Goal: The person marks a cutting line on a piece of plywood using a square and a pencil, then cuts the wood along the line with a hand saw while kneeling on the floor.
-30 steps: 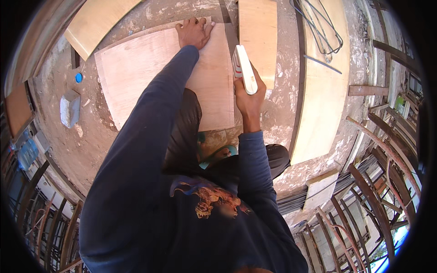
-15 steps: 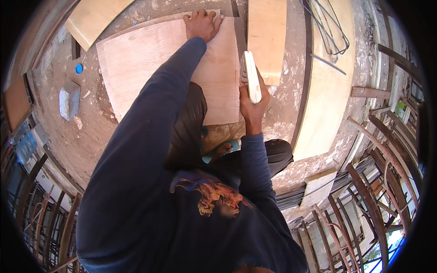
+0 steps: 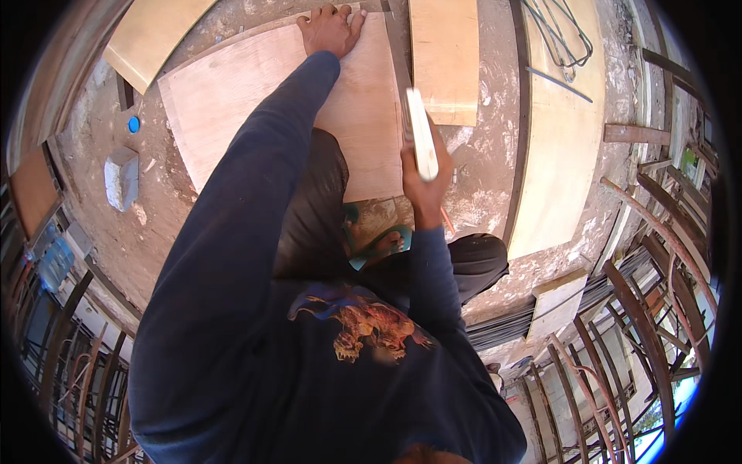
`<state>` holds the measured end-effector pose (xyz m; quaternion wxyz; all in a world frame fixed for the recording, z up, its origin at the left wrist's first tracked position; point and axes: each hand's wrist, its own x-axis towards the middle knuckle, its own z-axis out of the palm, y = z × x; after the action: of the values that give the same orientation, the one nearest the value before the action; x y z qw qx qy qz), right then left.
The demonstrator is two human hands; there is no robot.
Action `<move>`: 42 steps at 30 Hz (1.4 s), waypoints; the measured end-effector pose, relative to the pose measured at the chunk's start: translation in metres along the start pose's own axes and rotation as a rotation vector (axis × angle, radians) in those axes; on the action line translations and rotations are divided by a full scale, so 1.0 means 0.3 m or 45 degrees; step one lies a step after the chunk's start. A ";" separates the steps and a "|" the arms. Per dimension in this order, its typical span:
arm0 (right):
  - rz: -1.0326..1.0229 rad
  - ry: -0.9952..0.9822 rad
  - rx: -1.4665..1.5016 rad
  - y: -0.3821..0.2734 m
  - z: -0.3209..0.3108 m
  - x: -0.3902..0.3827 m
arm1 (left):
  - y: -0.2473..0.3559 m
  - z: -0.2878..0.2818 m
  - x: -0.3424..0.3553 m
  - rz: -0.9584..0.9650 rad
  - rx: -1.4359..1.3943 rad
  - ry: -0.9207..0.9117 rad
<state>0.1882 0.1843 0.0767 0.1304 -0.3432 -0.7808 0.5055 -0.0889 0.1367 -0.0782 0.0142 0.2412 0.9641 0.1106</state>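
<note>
A pale plywood sheet (image 3: 239,89) lies before me, with another sheet's edge showing under its far and left sides. Flat on its far edge rests my left hand (image 3: 331,31), fingers spread. My right hand (image 3: 429,182) is closed round the white handle of a handsaw (image 3: 422,139), upright at the sheet's right edge. The blade is seen almost edge-on and is mostly hidden, so I cannot tell how deep it sits in the wood. My bent knee (image 3: 317,185) presses over the sheet's near part.
Yellowish boards lie at the far left (image 3: 154,39), just right of the saw (image 3: 444,62) and farther right (image 3: 553,170). Bent metal rods (image 3: 560,39) rest on the last. A whitish block (image 3: 121,179) and a blue cap (image 3: 134,124) are on the dirty floor at left.
My right hand and the saw have drawn slightly nearer to me along the sheet's edge. My left hand stays on the far edge. The whole view has shifted a little.
</note>
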 end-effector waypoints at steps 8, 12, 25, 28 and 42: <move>0.113 -0.045 0.141 -0.097 -0.040 -0.072 | -0.028 -0.026 0.007 -0.004 0.032 0.071; 0.083 0.006 0.241 -0.028 0.075 0.186 | 0.011 0.023 0.005 0.012 -0.038 0.064; -0.158 0.132 0.202 0.001 0.128 0.231 | 0.013 -0.011 0.022 0.015 0.038 0.073; -0.111 0.148 0.211 0.005 0.169 0.217 | -0.013 0.001 -0.018 -0.010 0.013 0.083; -0.122 -0.023 0.010 -0.074 -0.021 -0.115 | -0.015 -0.015 0.005 -0.025 0.022 0.033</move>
<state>0.2079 0.1600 0.1039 0.1489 -0.3004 -0.7954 0.5049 -0.0927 0.1325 -0.0749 0.0008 0.2305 0.9674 0.1051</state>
